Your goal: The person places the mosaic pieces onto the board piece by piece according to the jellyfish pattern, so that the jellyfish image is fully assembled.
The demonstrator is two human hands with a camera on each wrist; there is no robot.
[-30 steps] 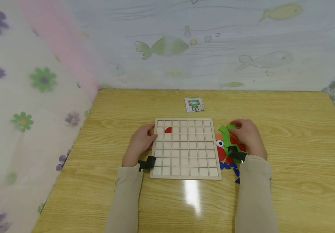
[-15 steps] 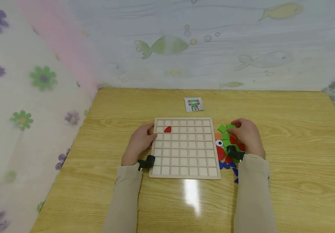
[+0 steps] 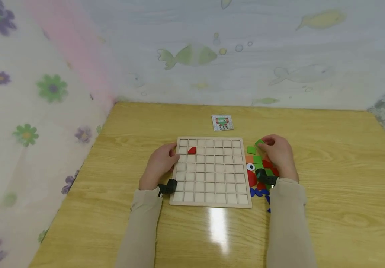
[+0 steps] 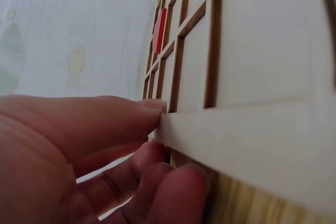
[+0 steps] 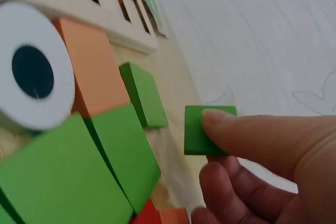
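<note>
A pale wooden grid board (image 3: pixel 212 205) lies flat on the table, with a red quarter-circle piece (image 3: pixel 192 150) in one cell near its upper left. At the board's left edge, my left hand (image 3: pixel 160 162) holds the rim; in the left wrist view the thumb (image 4: pixel 142 109) is on the rim and the other fingers curl beside it. My right hand (image 3: pixel 279 152) pinches a green square tile (image 5: pixel 195 132) between thumb and fingers, raised beside the board's upper right. Another green square tile (image 3: pixel 251 150) lies just left of that hand.
Right of the board is a pile of pieces: an orange square (image 5: pixel 92 66), a round eye piece (image 3: pixel 250 167), a red piece (image 3: pixel 252 179) and several blue pieces (image 3: pixel 258 192), partly hidden by the right wrist camera (image 3: pixel 264 176). A picture card (image 3: pixel 222 122) lies behind the board.
My right hand has picked up a green tile and shifted slightly left with it. The other green tile beside it has turned and slid a little. My left hand stays at the board's edge.
</note>
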